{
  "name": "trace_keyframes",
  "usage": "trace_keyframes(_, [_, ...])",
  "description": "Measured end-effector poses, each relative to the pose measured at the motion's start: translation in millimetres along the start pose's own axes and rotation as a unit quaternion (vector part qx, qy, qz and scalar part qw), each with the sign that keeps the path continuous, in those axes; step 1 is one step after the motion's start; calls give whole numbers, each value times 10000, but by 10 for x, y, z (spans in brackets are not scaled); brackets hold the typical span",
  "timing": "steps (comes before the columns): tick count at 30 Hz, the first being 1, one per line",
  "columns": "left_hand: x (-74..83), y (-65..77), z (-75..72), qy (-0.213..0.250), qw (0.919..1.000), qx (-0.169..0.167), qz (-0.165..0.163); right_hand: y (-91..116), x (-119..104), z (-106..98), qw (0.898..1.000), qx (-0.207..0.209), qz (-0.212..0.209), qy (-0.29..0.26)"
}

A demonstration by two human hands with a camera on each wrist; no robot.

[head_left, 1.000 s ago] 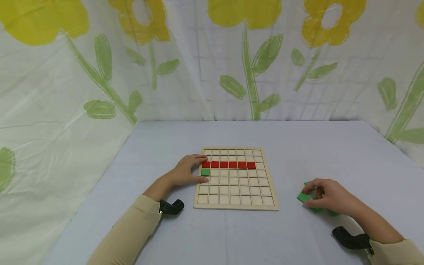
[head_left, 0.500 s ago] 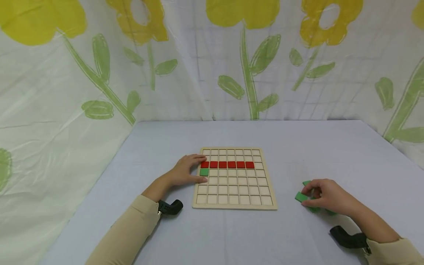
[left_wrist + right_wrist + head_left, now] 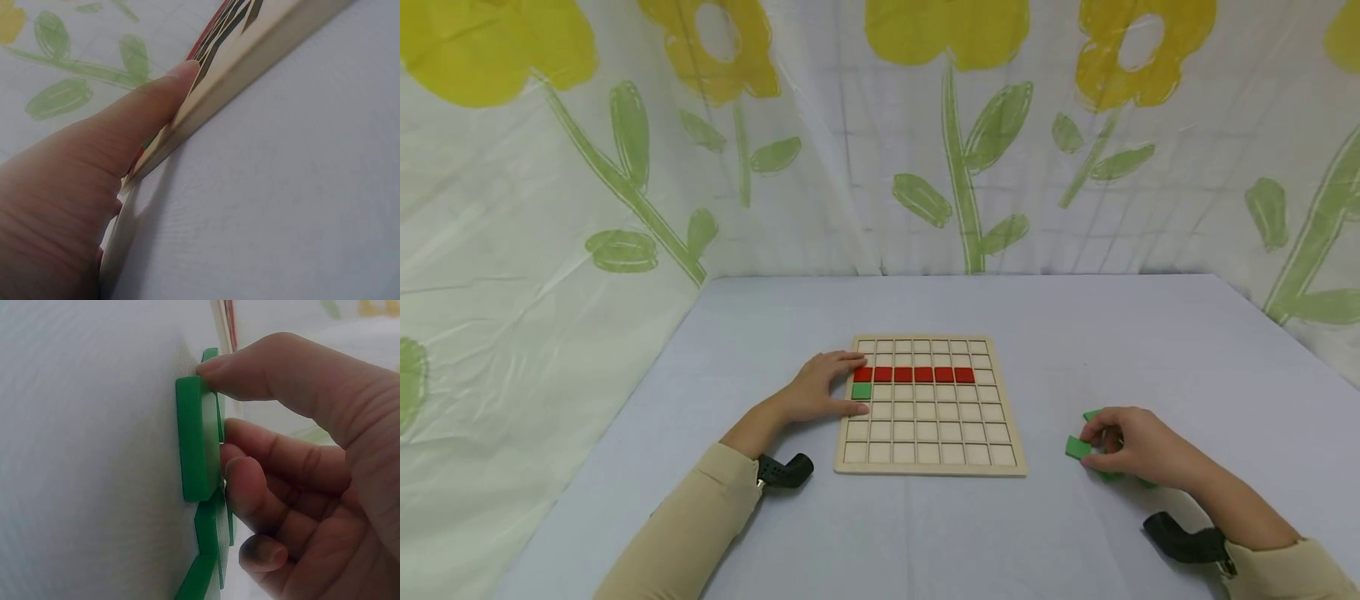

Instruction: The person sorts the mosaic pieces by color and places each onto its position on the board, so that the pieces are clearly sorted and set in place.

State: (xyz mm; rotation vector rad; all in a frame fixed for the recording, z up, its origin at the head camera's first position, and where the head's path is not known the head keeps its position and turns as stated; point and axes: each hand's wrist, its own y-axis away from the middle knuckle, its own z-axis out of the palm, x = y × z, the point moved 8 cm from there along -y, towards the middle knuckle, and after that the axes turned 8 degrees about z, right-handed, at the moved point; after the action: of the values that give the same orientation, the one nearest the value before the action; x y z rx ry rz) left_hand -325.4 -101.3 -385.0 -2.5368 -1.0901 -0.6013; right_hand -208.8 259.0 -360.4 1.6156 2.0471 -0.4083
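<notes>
My left hand (image 3: 822, 387) rests along the left edge of a wooden grid board (image 3: 936, 466), its thumb and index finger spread on the frame. A row of several red square tiles (image 3: 923, 375) crosses the board. Below the leftmost red one sits a single green tile (image 3: 861, 391). Right of the board, my right hand (image 3: 1142, 446) pinches a green square tile (image 3: 1078, 447) between thumb and curled fingers. In the right wrist view this green tile (image 3: 190, 437) is low at the table, its edge facing the camera. Other green tiles (image 3: 212, 528) lie beneath and beside the fingers, partly hidden.
A pale cloth covers the table (image 3: 775, 317). Behind it hangs a white curtain (image 3: 865, 217) painted with yellow flowers. A black wrist-worn device (image 3: 786, 472) sits on the left arm, another black device (image 3: 1183, 540) on the right.
The pinched green tile has shifted slightly left, away from the other green tiles. The left hand stays in place on the board; the whole view drifts a little.
</notes>
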Motion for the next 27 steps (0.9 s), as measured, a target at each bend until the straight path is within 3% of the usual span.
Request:
trace_keyframes(11, [-2,15,7,26,10000,-12,27,7,-28,-1,9999,50,90,67])
trace_keyframes(27, [18,5,-8,26,9999,61,96,-24,-176,-73,9993,288,-228,104])
